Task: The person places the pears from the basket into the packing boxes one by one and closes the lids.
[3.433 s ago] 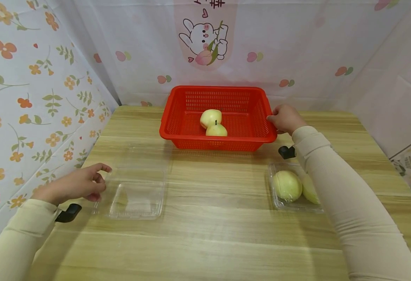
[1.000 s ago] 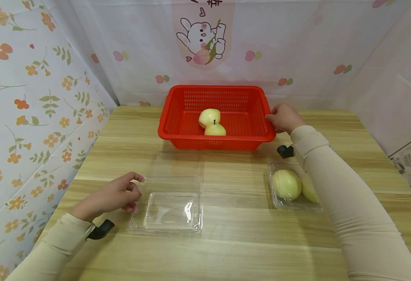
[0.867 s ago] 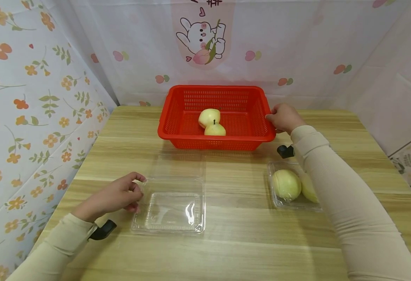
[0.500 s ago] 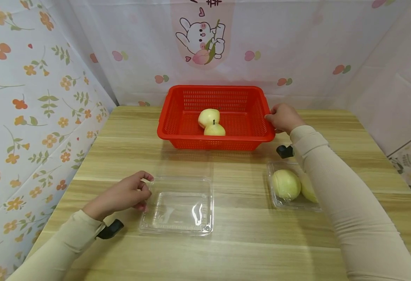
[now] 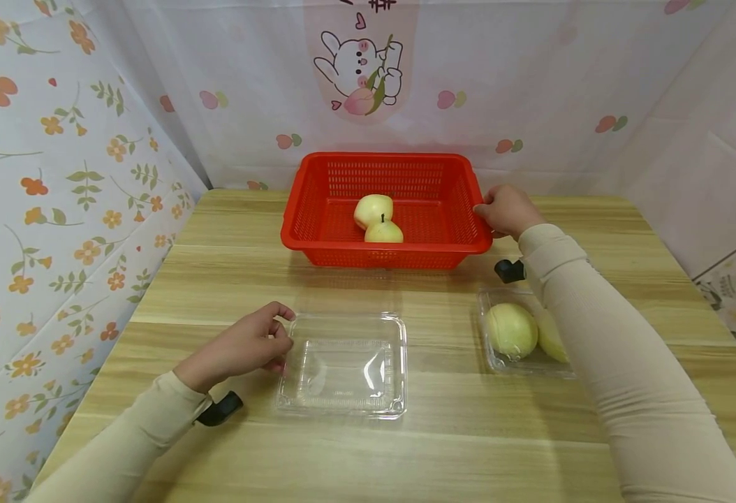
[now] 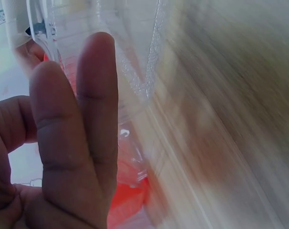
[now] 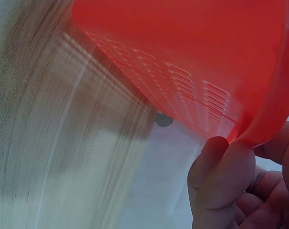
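My left hand (image 5: pixel 251 342) is at the left edge of a clear plastic clamshell container (image 5: pixel 396 363). In the left wrist view, two extended fingers (image 6: pixel 63 129) lie against the container's clear side. The container has nothing in it. My right hand (image 5: pixel 511 213) grips the right rim of a red plastic basket (image 5: pixel 387 257); in the right wrist view the thumb and fingers pinch that rim (image 7: pixel 273 114). Inside the basket are two pale yellow pears, the rear pear (image 5: pixel 373 209) and the front pear (image 5: pixel 384 232), which is partly hidden by the front rim.
Right of centre stands another clear container (image 5: pixel 496 365) holding pale yellow fruit (image 5: pixel 512 332), partly hidden by my right sleeve (image 5: pixel 619 363). Everything rests on a wooden table (image 5: pixel 443 433). A printed curtain (image 5: pixel 248 84) hangs behind it, and a floral one (image 5: pixel 60 230) borders the left.
My left hand and the empty clear container have moved right across the table, to in front of the basket. My right hand has stayed on the basket rim.
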`<state>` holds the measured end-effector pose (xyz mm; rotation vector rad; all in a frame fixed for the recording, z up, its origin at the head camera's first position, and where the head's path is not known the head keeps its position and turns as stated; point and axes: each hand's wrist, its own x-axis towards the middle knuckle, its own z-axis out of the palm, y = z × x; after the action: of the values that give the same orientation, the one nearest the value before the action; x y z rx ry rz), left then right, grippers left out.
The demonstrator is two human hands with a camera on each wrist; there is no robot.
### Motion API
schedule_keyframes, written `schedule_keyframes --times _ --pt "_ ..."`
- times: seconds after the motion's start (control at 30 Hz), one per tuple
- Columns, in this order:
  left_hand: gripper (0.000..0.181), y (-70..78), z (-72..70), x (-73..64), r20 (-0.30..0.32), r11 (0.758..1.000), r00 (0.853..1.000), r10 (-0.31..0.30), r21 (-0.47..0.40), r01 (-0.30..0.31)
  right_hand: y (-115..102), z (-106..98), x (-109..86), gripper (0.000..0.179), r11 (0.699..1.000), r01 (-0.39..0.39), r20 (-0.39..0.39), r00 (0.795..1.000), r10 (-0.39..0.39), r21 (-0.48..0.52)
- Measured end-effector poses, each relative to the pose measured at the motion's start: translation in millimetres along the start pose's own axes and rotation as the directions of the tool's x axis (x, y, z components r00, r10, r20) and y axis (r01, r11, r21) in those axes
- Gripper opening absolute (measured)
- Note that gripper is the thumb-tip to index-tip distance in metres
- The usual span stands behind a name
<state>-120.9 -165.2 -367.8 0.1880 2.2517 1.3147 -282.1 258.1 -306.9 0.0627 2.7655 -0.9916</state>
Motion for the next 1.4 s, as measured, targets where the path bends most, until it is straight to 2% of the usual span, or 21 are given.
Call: schedule_keyframes --times 0.27,0.6,0.87,1.03,1.2,1.3,1.4 --pt "0.043 5.2 7.1 1.6 0.024 1.0 1.0 -0.004 -0.023 0.004 0 0 1.0 0.029 1.0 -0.006 0.007 1.0 0.006 0.002" --pt "0.042 3.2 15.7 7.4 0.058 0.998 0.998 0.01 -0.069 -0.006 1 0 1.3 0.029 1.0 -0.008 0.007 1.0 0.008 0.009" --pt "0.043 3.4 20.5 10.2 0.088 0.997 0.995 0.052 -0.062 -0.046 1 0 1.5 0.027 1.0 -0.011 0.0 1.0 0.011 0.002" --pt "0.044 4.7 19.0 9.9 0.074 0.998 0.996 0.042 -0.052 -0.039 2 1 2.9 0.028 1.0 -0.008 -0.003 1.0 0.008 0.004" --pt "0.046 4.3 11.5 9.6 0.033 0.999 0.999 0.032 0.019 -0.032 3 1 2.9 0.028 1.0 -0.006 -0.002 1.0 0.006 0.005" --pt "0.046 6.4 5.3 8.6 -0.011 0.992 0.999 0.047 0.113 -0.046 3 1 2.7 0.028 1.0 -0.008 0.002 1.0 0.008 0.005" --pt "0.042 11.7 -0.8 7.1 -0.079 0.973 0.994 0.07 0.225 -0.051 2 1 2.3 0.029 1.0 -0.011 0.003 1.0 0.011 0.004"
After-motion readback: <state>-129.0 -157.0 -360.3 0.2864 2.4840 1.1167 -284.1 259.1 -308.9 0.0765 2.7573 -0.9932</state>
